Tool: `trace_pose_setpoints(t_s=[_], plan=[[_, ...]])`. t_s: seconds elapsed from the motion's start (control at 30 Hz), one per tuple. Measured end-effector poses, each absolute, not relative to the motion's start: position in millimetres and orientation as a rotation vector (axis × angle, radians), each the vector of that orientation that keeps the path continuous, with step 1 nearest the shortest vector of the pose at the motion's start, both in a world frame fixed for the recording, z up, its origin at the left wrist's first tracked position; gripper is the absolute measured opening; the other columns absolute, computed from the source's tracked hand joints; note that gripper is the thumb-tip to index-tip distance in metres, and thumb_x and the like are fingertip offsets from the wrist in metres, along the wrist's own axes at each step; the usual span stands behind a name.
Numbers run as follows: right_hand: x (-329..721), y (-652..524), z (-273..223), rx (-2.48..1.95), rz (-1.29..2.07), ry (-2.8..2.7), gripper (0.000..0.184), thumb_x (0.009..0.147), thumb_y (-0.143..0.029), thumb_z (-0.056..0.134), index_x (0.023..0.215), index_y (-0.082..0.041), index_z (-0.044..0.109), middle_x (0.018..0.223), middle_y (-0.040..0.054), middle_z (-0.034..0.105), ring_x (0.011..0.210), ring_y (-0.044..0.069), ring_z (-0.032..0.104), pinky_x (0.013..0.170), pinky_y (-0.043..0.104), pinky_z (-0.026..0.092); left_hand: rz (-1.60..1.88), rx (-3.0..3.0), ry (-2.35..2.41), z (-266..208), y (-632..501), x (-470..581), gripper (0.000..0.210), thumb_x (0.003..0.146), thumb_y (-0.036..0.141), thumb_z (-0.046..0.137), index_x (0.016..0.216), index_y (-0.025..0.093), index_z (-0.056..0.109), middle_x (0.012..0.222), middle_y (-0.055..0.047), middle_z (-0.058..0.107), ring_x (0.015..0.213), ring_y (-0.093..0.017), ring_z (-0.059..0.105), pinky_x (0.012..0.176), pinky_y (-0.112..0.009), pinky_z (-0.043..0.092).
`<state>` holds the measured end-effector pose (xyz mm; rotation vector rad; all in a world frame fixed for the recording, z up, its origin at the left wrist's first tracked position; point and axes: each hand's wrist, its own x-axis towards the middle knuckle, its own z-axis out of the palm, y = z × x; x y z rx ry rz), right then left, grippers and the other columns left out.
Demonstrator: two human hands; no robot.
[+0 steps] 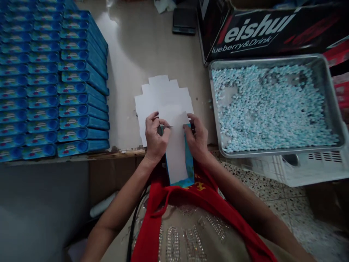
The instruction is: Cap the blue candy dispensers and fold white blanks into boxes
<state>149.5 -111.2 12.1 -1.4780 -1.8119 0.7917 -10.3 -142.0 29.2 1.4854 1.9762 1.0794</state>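
Note:
A cardboard box blank (177,153), white inside with a blue printed outside, juts over the table edge toward my red apron. Its side edges are folded up. My left hand (157,136) pinches its left edge near the far end, thumb and forefinger together. On the opposite edge my right hand (197,136) grips the blue-edged side between thumb and fingers. Beyond both hands, flat white card sheets (166,94) with stepped edges lie on the table, partly covered by the blank and my fingers.
Tall stacks of blue printed boxes (73,87) line the table's left side. To the right, a metal tray (214,109) holds many small light-blue and white pieces. Behind it stands a black carton (253,32). A small dark device (184,22) lies at the back.

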Motion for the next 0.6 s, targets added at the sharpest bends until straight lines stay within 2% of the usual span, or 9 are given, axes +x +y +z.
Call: trace_pose_setpoints(t_s=[0.1,0.17,0.33,0.5,0.6], plan=[[156,-125,14,-1.426,0.71,-1.853,0.034,0.099,-0.03,0.043,0.131,-0.025,0.053,0.12,0.0119,0.068,0.107,0.026,0.065,0.093,0.042,0.053,1.063,1.455,1.907,29,-154,-3,0.008,0.092,0.018,0.053,0.089,0.024,0.056,0.105,-0.005,0.067,0.103,-0.02,0.065,0.095,-0.036,0.055],[161,-128,13,-1.397,0.768,-1.818,0.032,0.098,-0.028,0.044,0.129,-0.026,0.053,0.114,0.0092,0.068,0.099,0.024,0.065,0.089,0.04,0.054,1.045,1.445,1.938,27,-158,0,0.01,0.092,0.016,0.052,0.086,0.025,0.054,0.098,-0.004,0.066,0.097,-0.019,0.064,0.092,-0.034,0.055],[173,-127,9,-1.381,1.032,-1.705,0.037,0.1,-0.032,0.043,0.137,-0.028,0.047,0.096,0.0024,0.066,0.08,0.019,0.063,0.071,0.034,0.053,0.977,1.474,1.98,29,-163,2,0.014,0.089,0.012,0.053,0.084,0.025,0.054,0.097,-0.003,0.066,0.094,-0.018,0.064,0.089,-0.033,0.055],[179,-124,15,-1.36,0.827,-1.823,0.028,0.098,-0.032,0.048,0.125,-0.027,0.055,0.107,0.0066,0.069,0.09,0.021,0.063,0.083,0.038,0.052,0.883,1.511,2.001,34,-160,6,0.014,0.091,0.012,0.053,0.089,0.024,0.06,0.105,-0.005,0.069,0.101,-0.02,0.066,0.092,-0.035,0.055],[181,-117,17,-1.434,0.809,-1.882,0.015,0.1,-0.035,0.049,0.11,-0.027,0.057,0.098,0.0053,0.068,0.087,0.021,0.063,0.082,0.038,0.051,0.804,1.555,2.003,36,-157,6,0.016,0.092,0.011,0.053,0.091,0.024,0.063,0.109,-0.006,0.07,0.108,-0.021,0.065,0.1,-0.038,0.054]])
